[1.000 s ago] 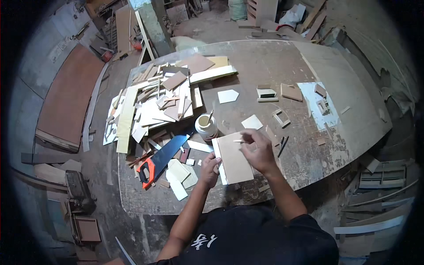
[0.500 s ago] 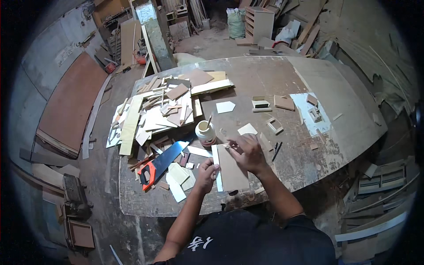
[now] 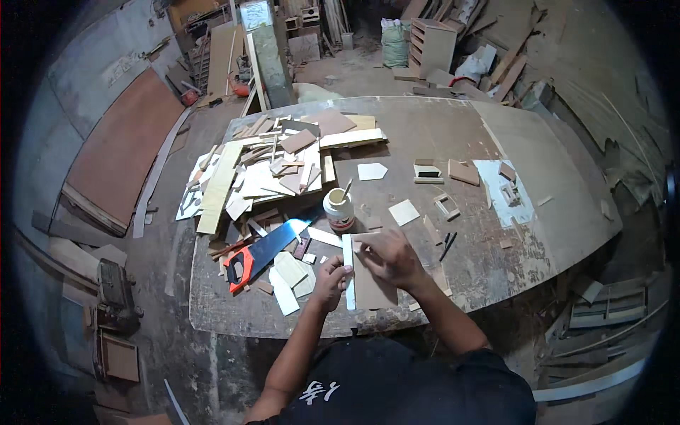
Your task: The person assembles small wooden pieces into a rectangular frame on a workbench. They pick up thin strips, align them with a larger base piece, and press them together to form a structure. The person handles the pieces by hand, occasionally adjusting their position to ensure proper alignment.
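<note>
My left hand [image 3: 331,283] is closed on the left side of a thin brown board [image 3: 374,289], thumb over the pale strip [image 3: 348,248] that runs along this edge. Over the board's upper right part is my right hand [image 3: 395,262], fingers curled together and slightly blurred; what they pinch, if anything, is hidden. Just beyond the board stands an open white jar [image 3: 338,210] of yellowish stuff with a stick [image 3: 347,188] in it. A handsaw [image 3: 268,249] with an orange and black handle lies to the left, among pale wood offcuts [image 3: 290,269].
A heap of wood scraps [image 3: 283,159] covers the table's far left. To the right are a small square piece [image 3: 404,212], dark pens [image 3: 448,246], little wooden frames [image 3: 446,207] and a pale sheet [image 3: 499,191]. The worn table's [image 3: 467,273] near edge lies before me.
My right hand has shifted slightly down over the board, its fingers curling more. My left hand keeps its hold. The whole view has tilted a little, moving the background.
</note>
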### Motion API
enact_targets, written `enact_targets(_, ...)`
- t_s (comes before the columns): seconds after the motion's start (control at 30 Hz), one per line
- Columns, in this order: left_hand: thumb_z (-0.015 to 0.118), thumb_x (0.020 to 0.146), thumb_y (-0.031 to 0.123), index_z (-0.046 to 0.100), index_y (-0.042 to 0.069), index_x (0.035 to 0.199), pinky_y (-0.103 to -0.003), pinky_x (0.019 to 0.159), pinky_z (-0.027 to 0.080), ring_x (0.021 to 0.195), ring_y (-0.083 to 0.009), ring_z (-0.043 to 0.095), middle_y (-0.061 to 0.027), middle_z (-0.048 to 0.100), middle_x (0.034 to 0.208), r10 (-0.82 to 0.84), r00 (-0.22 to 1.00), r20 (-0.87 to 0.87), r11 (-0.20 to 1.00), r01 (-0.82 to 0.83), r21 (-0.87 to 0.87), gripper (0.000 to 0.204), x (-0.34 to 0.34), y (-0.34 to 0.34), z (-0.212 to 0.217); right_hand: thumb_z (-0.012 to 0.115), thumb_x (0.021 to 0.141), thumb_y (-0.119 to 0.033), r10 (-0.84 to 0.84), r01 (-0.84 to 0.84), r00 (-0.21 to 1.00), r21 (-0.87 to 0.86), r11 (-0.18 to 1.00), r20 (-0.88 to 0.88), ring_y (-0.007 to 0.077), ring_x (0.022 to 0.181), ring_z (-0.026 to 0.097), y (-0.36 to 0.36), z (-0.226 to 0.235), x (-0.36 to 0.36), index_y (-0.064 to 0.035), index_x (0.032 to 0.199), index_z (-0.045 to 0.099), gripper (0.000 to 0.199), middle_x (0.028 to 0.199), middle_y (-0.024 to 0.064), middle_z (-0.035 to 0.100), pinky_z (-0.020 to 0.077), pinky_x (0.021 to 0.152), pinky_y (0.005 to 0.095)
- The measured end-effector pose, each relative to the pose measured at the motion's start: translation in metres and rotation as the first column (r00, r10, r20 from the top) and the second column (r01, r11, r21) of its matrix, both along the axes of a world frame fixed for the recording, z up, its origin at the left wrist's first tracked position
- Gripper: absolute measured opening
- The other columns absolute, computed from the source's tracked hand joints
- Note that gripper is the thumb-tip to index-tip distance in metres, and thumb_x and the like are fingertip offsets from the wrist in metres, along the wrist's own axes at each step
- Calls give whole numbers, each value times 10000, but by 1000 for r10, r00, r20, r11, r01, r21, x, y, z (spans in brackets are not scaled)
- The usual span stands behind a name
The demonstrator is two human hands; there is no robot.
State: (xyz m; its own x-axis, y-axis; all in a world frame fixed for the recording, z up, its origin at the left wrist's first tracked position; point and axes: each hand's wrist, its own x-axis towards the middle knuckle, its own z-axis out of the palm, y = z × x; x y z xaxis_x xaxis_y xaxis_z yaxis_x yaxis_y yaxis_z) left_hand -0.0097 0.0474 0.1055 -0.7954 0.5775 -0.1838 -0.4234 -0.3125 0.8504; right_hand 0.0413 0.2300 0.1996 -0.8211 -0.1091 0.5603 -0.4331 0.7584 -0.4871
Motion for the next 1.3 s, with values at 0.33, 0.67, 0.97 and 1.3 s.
enact_targets(0.33,639,867,140,585,91,903,-158,491,299,569,7,408,62,539,738,4,1000,-14,1000,-4,-8,81,10,-12,2,712,781,-95,-3,4,1000,50,999,-24,252,820,646,5,21,-16,-114,1143,588,383,876,73,671,457,744,373)
enact_targets(0.67,639,864,182,597,83,927,-188,582,379,685,-32,492,42,567,796,34,999,-17,999,-35,-38,124,16,-19,5,722,788,-106,113,-114,992,17,993,63,243,843,643,-5,8,2,-111,1150,601,382,880,68,674,441,799,406)
enact_targets(0.97,638,864,158,587,103,933,-159,518,353,633,-13,486,49,564,781,37,999,9,999,-37,-14,102,17,-20,-10,718,750,-51,74,-76,997,70,995,22,259,811,634,-14,-1,-7,-98,1138,608,406,878,75,662,464,755,396)
enact_targets(1.3,624,862,125,584,86,969,-156,537,387,655,-17,524,32,584,812,28,999,42,1000,-29,9,121,18,-18,-7,726,759,-65,48,-46,999,48,998,-27,251,814,644,-5,-1,-18,-98,1136,600,399,880,84,668,469,760,383)
